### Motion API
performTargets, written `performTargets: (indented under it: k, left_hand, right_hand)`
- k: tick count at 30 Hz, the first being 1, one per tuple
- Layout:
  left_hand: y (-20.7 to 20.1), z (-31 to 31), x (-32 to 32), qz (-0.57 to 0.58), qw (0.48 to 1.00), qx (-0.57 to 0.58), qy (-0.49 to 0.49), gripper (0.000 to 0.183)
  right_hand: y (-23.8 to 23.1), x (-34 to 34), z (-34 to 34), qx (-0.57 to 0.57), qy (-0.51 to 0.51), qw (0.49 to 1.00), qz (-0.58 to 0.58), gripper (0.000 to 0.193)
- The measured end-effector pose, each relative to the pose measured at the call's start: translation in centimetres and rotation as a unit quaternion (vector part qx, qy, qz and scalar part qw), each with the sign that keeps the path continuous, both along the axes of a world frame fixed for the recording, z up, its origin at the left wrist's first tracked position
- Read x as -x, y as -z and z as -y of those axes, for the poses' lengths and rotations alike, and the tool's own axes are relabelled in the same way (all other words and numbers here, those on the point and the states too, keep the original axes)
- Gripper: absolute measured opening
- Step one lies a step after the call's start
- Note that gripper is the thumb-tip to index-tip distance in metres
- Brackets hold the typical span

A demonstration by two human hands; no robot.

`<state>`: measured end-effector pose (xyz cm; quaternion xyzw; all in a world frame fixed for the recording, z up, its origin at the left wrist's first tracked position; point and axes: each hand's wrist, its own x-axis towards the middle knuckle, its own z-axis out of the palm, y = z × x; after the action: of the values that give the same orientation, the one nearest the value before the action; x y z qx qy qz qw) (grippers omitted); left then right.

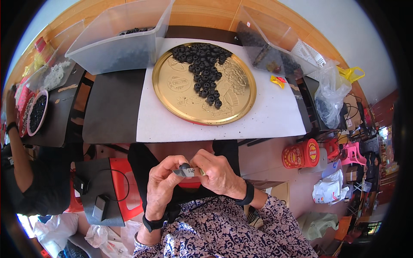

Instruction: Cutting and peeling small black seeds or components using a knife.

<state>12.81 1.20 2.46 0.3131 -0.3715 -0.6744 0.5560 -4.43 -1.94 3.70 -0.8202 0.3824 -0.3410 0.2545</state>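
My left hand point(161, 182) pinches a small black round part point(184, 166) between thumb and fingers, above my lap. Against that part lies the short grey blade of a knife point(185, 172). The knife's handle is mostly hidden inside my right hand point(219, 174), which is closed around it. Beyond my hands, a round gold tray point(172, 105) with an embossed surface rests on a white sheet point(275, 116). Many small black ring-like parts point(205, 77) are heaped at its far side and trail toward its middle.
A clear plastic bin point(112, 56) with black parts stands at the far left, another clear bin point(258, 47) at the far right. A yellow-red wrapper point(278, 81) lies beside the tray. At left, a person's arm point(19, 159) is near a bowl point(38, 112) of black pieces. A red bucket point(301, 154) stands right.
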Motion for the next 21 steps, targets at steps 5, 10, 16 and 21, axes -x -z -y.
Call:
performTargets:
  k: [5, 10, 16, 21]
  left_hand:
    - [-0.4, -0.2, -0.1, 0.013, 1.0, 0.006, 0.011, 0.018]
    - [-0.9, -0.5, -0.3, 0.069, 0.997, 0.015, 0.013, 0.018]
    - [-1.5, -1.1, -0.3, 0.118, 0.992, 0.032, 0.012, 0.017]
    - [-2.7, -2.1, -0.5, 0.103, 0.993, 0.02, 0.06, 0.016]
  right_hand:
    - [-0.1, 0.1, -0.2, -0.004, 0.0, 1.0, 0.002, 0.017]
    - [-0.1, 0.4, -0.4, -0.009, -0.005, 1.0, 0.009, 0.018]
    - [-0.2, 0.5, -0.8, -0.03, -0.035, 0.999, 0.017, 0.018]
    - [2.8, 0.8, 0.5, 0.04, 0.069, 0.996, 0.034, 0.011]
